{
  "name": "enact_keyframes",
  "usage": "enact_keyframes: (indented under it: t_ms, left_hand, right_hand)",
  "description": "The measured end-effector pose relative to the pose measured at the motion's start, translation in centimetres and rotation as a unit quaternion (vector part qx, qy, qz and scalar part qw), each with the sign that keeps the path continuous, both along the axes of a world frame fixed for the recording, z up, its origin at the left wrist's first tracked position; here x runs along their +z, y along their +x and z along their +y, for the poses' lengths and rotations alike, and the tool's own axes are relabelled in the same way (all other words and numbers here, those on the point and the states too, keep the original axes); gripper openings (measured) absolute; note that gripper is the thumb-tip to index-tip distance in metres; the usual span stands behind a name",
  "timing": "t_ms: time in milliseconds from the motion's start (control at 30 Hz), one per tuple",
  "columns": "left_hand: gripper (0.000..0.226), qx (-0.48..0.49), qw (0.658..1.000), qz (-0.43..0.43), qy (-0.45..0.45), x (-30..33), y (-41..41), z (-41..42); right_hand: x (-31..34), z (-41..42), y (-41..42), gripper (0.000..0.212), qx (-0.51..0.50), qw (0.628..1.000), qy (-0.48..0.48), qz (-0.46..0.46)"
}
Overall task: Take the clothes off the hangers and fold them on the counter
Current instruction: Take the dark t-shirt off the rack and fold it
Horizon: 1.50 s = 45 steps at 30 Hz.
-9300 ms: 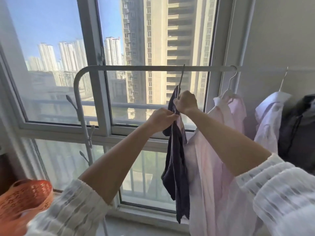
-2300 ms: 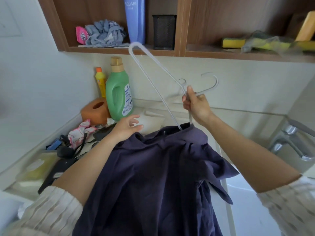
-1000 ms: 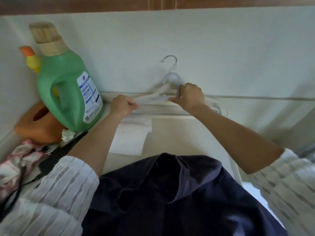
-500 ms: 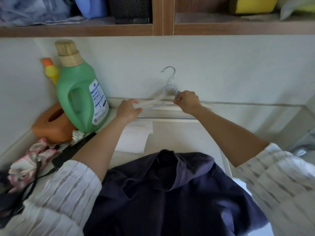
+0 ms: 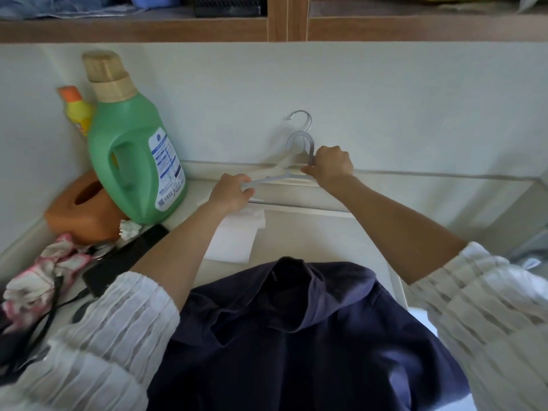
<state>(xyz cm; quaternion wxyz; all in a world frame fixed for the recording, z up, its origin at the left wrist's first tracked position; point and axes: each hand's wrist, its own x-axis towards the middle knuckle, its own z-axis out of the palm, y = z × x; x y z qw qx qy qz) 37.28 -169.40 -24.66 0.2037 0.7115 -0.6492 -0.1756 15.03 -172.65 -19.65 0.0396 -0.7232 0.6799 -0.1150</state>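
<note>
Nearest to the camera, the dark navy shirt of soft woven cloth (image 5: 296, 336) is lying crumpled on the pale counter (image 5: 302, 232), with its collar pointing toward the wall and its lower part running out of view at the bottom edge. It is already free of any hanger. I judge that it is light and limp, so it will be sagging and sliding when lifted; the best places to take it are the two shoulder seams beside the collar, so that it is hanging flat before folding.

Just beyond the collar, a white folded paper sheet (image 5: 234, 238) is lying on the counter. On the left side, a pink and white crumpled cloth (image 5: 44, 274) and a black flat device (image 5: 124, 256) are resting near an orange tissue box (image 5: 77, 209).

Farther away, at the back ledge, both hands are holding the thin light grey plastic hanger (image 5: 278, 176). The left hand (image 5: 231, 194) is gripping its left arm with curled fingers, and the right hand (image 5: 330, 167) is closing its fingers around the neck under the hook. The hanger looks stiff and light.

A large green detergent bottle (image 5: 133, 152) and a small yellow bottle with orange cap (image 5: 75, 111) are standing against the wall, and a wooden shelf (image 5: 278, 25) is running above.
</note>
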Motion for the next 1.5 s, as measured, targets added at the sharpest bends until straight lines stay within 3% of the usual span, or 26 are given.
enact_keyframes:
  t_ms: [167,267,367,433,533,567,667,733,833,900,967,1067,1167,1233,1300,1400,1467,1500]
  left_hand:
    - [0.039,-0.007,0.999,0.031,-0.025,3.2,0.3,3.9]
    - [0.029,-0.028,0.995,0.08,-0.044,5.1,0.1,7.8]
    - [0.022,-0.072,0.992,0.099,-0.023,6.0,-0.5,13.1]
    - [0.037,-0.1,0.992,0.03,0.075,6.0,-0.6,16.4]
    - [0.05,-0.141,0.949,-0.154,0.234,4.8,0.1,20.4]
    - [0.044,-0.139,0.943,-0.191,0.236,4.4,0.7,21.4]
    - [0.02,-0.077,0.954,-0.23,0.178,3.9,2.2,23.3]
    - [0.014,-0.04,0.96,-0.245,0.132,4.6,3.2,24.7]
    - [0.022,0.01,0.973,-0.227,0.043,6.4,4.5,25.7]
    - [0.026,0.055,0.982,-0.18,-0.017,8.3,4.9,26.2]
    - [0.03,0.076,0.992,-0.082,-0.058,10.6,4.4,27.1]
    - [0.025,0.048,0.989,0.125,-0.057,13.2,3.2,28.1]
    - [0.023,0.009,0.974,0.226,-0.028,14.1,2.6,29.4]
    - [0.03,-0.029,0.972,0.23,-0.023,14.0,2.7,29.6]
    - [0.039,-0.063,0.982,0.178,-0.019,13.9,2.6,29.9]
    - [0.034,-0.1,0.992,0.081,-0.019,13.3,2.1,30.1]
    - [0.03,-0.117,0.992,0.042,-0.005,13.0,1.9,30.3]
    - [0.039,-0.124,0.992,0.024,0.006,12.9,2.0,30.3]
  right_hand:
    - [0.9,3.8,-0.8,0.045,0.028,0.998,-0.014,-0.059]
    - [1.7,7.7,-0.5,0.037,0.075,0.988,0.048,-0.127]
    - [2.4,13.4,-0.4,0.044,0.133,0.97,0.137,-0.149]
    - [2.3,17.0,-0.9,0.06,0.176,0.955,0.207,-0.119]
    - [1.1,20.9,-2.0,0.077,0.239,0.932,0.274,-0.008]
    - [0.4,21.7,-2.2,0.068,0.25,0.934,0.255,0.029]
    - [-1.5,23.1,-2.7,0.015,0.232,0.955,0.164,0.083]
    - [-1.5,24.3,-3.0,0.008,0.226,0.958,0.127,0.122]
    - [-0.4,24.9,-3.4,0.011,0.211,0.96,0.069,0.171]
    - [1.3,24.8,-3.8,0.011,0.185,0.977,0.025,0.107]
    - [3.4,25.0,-4.1,0.007,0.162,0.986,-0.027,-0.024]
    - [6.2,25.1,-4.3,0.034,0.151,0.964,-0.082,-0.202]
    - [7.9,25.6,-4.5,0.023,0.157,0.942,-0.081,-0.285]
    - [8.1,25.9,-4.7,0.024,0.147,0.936,-0.033,-0.318]
    - [7.9,26.4,-4.9,0.035,0.129,0.934,0.013,-0.333]
    - [6.9,27.1,-5.6,0.007,0.135,0.946,0.032,-0.291]
    - [6.2,26.9,-5.9,0.012,0.126,0.957,0.028,-0.258]
    - [6.0,26.8,-6.0,0.013,0.119,0.962,0.018,-0.247]
